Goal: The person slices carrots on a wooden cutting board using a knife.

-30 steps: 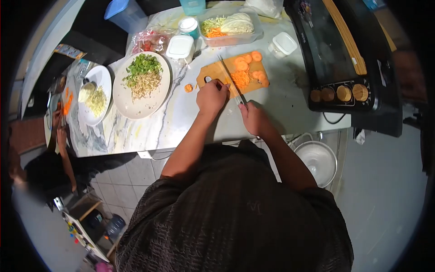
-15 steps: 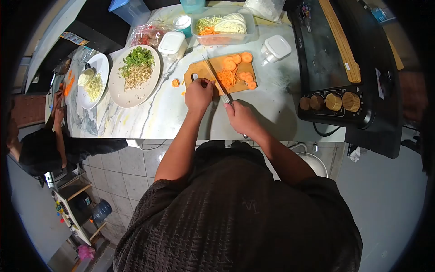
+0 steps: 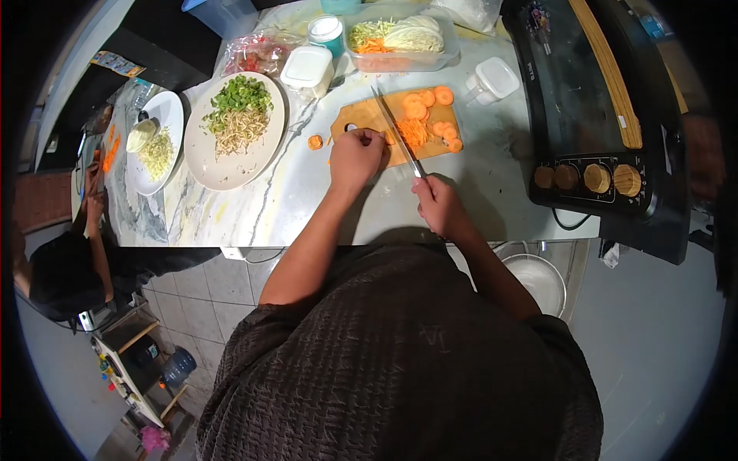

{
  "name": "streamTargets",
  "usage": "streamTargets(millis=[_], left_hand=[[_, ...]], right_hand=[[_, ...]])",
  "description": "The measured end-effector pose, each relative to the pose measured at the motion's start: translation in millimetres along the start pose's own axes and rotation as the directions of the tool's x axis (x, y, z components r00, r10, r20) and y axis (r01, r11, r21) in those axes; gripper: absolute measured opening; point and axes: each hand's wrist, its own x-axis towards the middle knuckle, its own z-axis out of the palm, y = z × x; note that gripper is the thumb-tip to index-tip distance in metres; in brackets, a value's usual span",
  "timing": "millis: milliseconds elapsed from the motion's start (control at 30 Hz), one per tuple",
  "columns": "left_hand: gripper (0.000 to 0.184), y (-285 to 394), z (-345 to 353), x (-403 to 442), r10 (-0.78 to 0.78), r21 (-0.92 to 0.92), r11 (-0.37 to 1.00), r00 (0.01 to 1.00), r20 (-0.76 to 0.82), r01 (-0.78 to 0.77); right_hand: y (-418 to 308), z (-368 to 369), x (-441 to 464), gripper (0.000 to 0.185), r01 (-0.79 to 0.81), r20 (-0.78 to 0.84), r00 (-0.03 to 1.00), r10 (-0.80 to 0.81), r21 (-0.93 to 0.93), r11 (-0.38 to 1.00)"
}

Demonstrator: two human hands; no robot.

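My right hand [image 3: 440, 203] is closed round the handle of a long knife [image 3: 395, 123], whose blade slants across the wooden cutting board [image 3: 365, 114]. Fingers bent together, my left hand [image 3: 358, 159] rests at the board's left part, near the blade; what it grips, probably carrot, is mostly hidden. Right of the blade lies a pile of shredded carrot [image 3: 413, 132], with carrot slices [image 3: 416, 106] behind and beside it. A carrot end [image 3: 314, 142] sits on the counter left of the board.
Plates of greens and sprouts [image 3: 197, 164] and of shredded cabbage [image 3: 174, 115] stand left. Behind are lidded tubs [image 3: 307, 67] and a vegetable container [image 3: 400, 61]. A black griddle [image 3: 584, 84] is at right. A co-worker [image 3: 73, 269] is at far left.
The view has shifted with the head. My hands stay at the board, and the knife remains in my right hand, its blade slightly changed in angle.
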Motion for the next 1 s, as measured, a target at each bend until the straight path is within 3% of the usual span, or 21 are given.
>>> streamTargets(millis=[167,233,267,333,400,867,1000], left_hand=[[0.032,10.4,-10.3,-6.2,-0.006,-0.006,1.000,1.000,-0.009,0.006],[0.033,14.7,-15.5,-5.4,-0.095,0.038,0.995,0.976,0.196,0.089],[0.033,12.1,-14.9,-2.9,-0.096,0.041,0.995,0.975,0.200,0.090],[0.032,7.5,-10.1,3.3,-0.129,-0.067,0.985,0.934,0.333,0.160],[0.032,5.6,-7.6,6.3,-0.126,-0.087,0.982,0.930,0.344,0.165],[0.026,14.3,-18.2,24.2,-0.248,-0.056,0.951,0.857,0.452,0.305],[0.026,10.9,-19.2,19.9,-0.212,-0.144,0.939,0.856,0.472,0.312]], right_hand=[[-8.7,-1.7,-2.7,0.038,0.000,-0.018,1.000,-0.001,-0.054,0.999],[-13.1,-2.8,-3.1,0.038,-0.024,-0.013,1.000,0.023,-0.083,0.996],[-16.5,-3.1,-3.3,0.039,-0.032,-0.005,0.999,0.032,-0.083,0.996],[-21.2,-2.9,-5.5,0.039,-0.050,-0.005,0.999,0.050,-0.085,0.995],[-24.3,-1.5,-6.8,0.041,-0.001,-0.044,0.999,-0.004,-0.114,0.993],[-19.0,1.0,-5.3,0.047,-0.070,-0.024,0.998,0.067,-0.223,0.972],[-21.4,-0.6,-6.9,0.046,-0.067,-0.025,0.998,0.063,-0.232,0.970]])
